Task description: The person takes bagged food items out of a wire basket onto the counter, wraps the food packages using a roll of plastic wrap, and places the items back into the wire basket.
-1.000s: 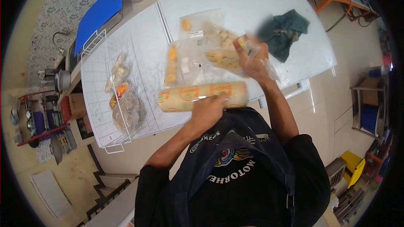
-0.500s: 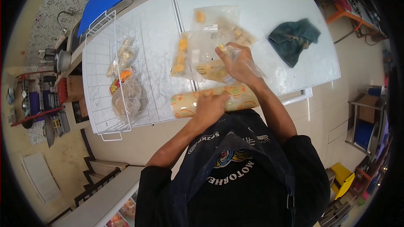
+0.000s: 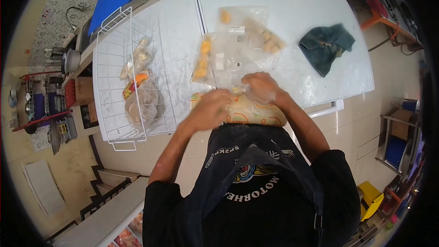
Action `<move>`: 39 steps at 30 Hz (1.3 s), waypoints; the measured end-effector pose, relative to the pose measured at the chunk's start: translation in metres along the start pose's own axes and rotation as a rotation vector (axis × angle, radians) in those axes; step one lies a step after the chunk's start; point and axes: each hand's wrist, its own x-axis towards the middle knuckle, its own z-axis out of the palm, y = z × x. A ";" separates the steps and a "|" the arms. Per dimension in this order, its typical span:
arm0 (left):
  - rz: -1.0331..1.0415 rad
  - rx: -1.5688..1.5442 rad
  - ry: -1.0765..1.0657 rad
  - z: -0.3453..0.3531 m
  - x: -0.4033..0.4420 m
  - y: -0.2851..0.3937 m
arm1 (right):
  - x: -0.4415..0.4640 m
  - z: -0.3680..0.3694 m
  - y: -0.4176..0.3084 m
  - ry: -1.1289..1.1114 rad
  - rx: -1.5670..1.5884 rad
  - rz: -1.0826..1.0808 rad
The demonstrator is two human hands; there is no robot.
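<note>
I keep the dark apron (image 3: 244,144) at the near edge of the view. Directly beyond it, the printed roll (image 3: 258,115) lies on its side along the near edge of the white worktop (image 3: 315,2).

Left hand (image 3: 209,109): positioned over the left part of the roll, fingers bent, outline blurred by motion. I cannot tell whether it grasps anything. Right hand (image 3: 264,84): closed on clear plastic (image 3: 268,96), above the far side of the roll. A small yellow piece (image 3: 237,90) shows between the two hands; I cannot confirm what supports it.

Change noted: the right hand has come nearer from above the bags, bringing the clear plastic to the roll. The left hand has shifted toward the roll's left part. I judge that both hands now work at one station, the roll, with the bags outside the immediate work area.

Beyond the roll, a flat clear bag (image 3: 220,61) with yellow pieces along its left side overlaps a farther bag (image 3: 249,13) with paler pieces at its right. The dark green cloth (image 3: 320,45) lies crumpled to the right, apart from both bags. To the left, the white wire basket (image 3: 128,142) holds bagged items. Farthest out, a blue panel (image 3: 120,1) stands beyond the worktop's left side.
</note>
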 end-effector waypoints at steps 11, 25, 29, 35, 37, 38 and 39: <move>-0.427 0.040 -0.437 -0.070 0.012 -0.064 | -0.002 0.008 0.004 0.101 0.023 -0.025; -0.368 -0.421 -0.120 -0.059 -0.038 0.008 | -0.005 0.008 0.025 0.211 0.152 0.073; -0.186 0.314 -0.270 -0.022 0.000 0.063 | -0.008 -0.007 0.019 0.297 0.325 0.244; 0.153 0.295 -0.241 -0.011 -0.015 0.049 | -0.024 -0.075 -0.019 0.378 0.448 0.342; 0.296 0.157 -0.185 -0.030 -0.013 0.069 | -0.025 -0.093 -0.037 0.339 0.573 0.341; 0.333 0.144 -0.185 -0.040 -0.009 0.083 | -0.021 -0.079 -0.037 0.348 0.494 0.115; 0.373 0.139 -0.178 -0.045 -0.005 0.091 | -0.013 -0.060 -0.033 0.357 0.404 -0.117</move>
